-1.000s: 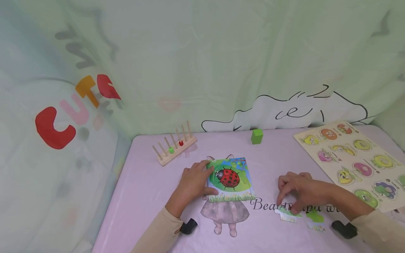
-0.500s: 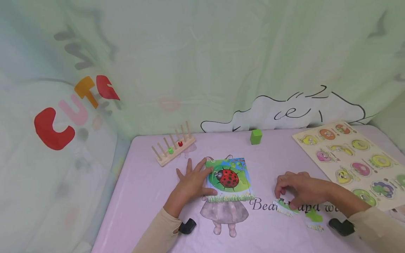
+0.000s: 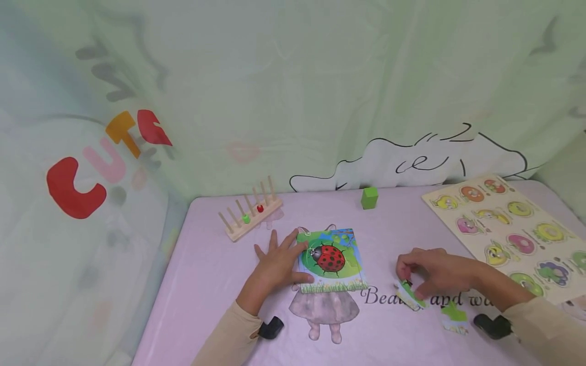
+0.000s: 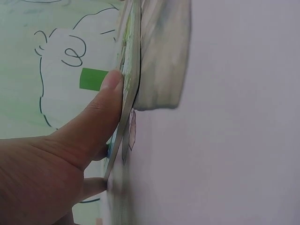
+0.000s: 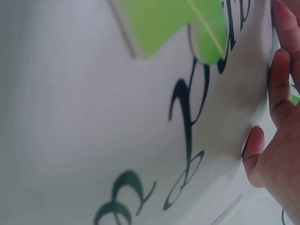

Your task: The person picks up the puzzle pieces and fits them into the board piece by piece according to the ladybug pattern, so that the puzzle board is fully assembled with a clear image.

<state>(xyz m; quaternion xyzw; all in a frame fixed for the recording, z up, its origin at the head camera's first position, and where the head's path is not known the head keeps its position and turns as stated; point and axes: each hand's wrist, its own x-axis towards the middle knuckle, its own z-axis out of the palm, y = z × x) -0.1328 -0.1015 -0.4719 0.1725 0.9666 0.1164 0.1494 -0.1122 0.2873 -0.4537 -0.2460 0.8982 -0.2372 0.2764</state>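
A square ladybug jigsaw puzzle point(image 3: 330, 259) lies flat on the pink tablecloth. My left hand point(image 3: 276, 267) is spread at its left side, with thumb and index finger resting on the puzzle's edge. In the left wrist view the thumb of that hand point(image 4: 70, 145) lies straight on the puzzle point(image 4: 133, 70), seen edge-on. To the right, my right hand point(image 3: 439, 269) pinches a green and pale blue puzzle piece point(image 3: 410, 295), tilted up from the cloth. Just below that hand lies another puzzle piece point(image 3: 455, 317), whose green part point(image 5: 154, 18) shows in the right wrist view.
A wooden peg rack point(image 3: 254, 218) with a green and a red bead stands at the back left. Behind the puzzle is a green block point(image 3: 369, 198). On the right lies a fruit puzzle board point(image 3: 513, 234). A printed curtain point(image 3: 320, 101) hangs along the table's back edge.
My right hand has taken hold of the puzzle piece, which has turned and tilted up from lying flat. The left hand's fingers have spread apart, while the ladybug puzzle has stayed in place.
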